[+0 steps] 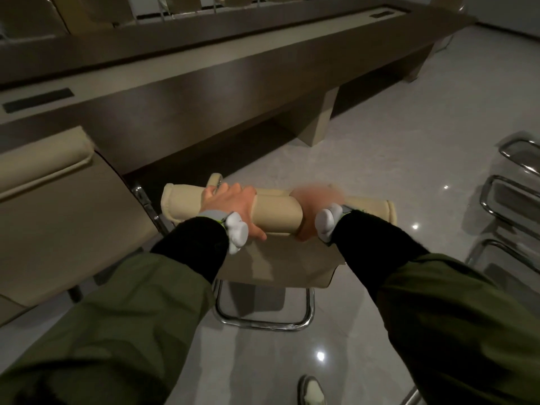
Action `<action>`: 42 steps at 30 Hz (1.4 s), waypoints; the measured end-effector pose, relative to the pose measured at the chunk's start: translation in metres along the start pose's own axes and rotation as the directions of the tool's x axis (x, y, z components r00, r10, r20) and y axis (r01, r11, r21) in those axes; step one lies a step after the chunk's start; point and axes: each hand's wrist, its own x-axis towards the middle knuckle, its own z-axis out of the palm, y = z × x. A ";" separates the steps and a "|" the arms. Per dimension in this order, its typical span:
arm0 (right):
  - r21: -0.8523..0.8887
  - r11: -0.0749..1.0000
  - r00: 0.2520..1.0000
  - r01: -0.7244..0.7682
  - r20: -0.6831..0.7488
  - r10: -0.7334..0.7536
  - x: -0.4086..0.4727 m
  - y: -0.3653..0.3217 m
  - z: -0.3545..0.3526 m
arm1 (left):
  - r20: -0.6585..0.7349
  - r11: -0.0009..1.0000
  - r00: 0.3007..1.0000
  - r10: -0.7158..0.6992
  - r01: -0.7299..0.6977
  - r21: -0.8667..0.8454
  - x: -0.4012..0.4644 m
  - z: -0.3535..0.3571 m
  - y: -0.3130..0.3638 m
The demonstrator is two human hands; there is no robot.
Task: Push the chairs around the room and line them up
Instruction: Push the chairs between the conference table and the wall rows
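Observation:
A cream padded chair [277, 211] with a chrome sled base [264, 323] stands right in front of me, its back toward me. My left hand [230, 204] grips the rolled top of the chair's backrest, fingers over the far side, thumb on the near side. My right hand [314, 200] is blurred and wraps the same roll a little to the right. A second cream chair [55, 206] stands close on the left, pushed up to the long table [187, 92].
The long brown table runs from the left to the far right, with a pedestal leg [317, 118]. Chrome chair frames [511, 200] stand at the right edge. More chair backs [96, 10] line the table's far side. Pale glossy floor [394, 127] stretches ahead. My shoe [311, 390] shows below.

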 end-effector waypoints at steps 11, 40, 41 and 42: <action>-0.002 0.987 0.987 0.158 0.043 -0.157 0.059 0.053 -0.020 | 0.050 0.986 0.986 -0.159 0.161 -0.038 0.051 -0.015 0.032; -0.033 0.906 0.905 0.422 0.069 -0.419 0.221 0.067 -0.068 | 0.033 0.915 0.915 -0.402 0.403 -0.034 0.160 -0.041 -0.002; -0.044 0.902 0.902 0.429 0.060 -0.427 0.229 0.066 -0.071 | 0.036 0.913 0.914 -0.405 0.406 -0.037 0.168 -0.043 -0.007; -0.053 0.899 0.900 0.435 0.055 -0.432 0.237 0.065 -0.073 | 0.040 0.912 0.912 -0.408 0.409 -0.037 0.175 -0.045 -0.011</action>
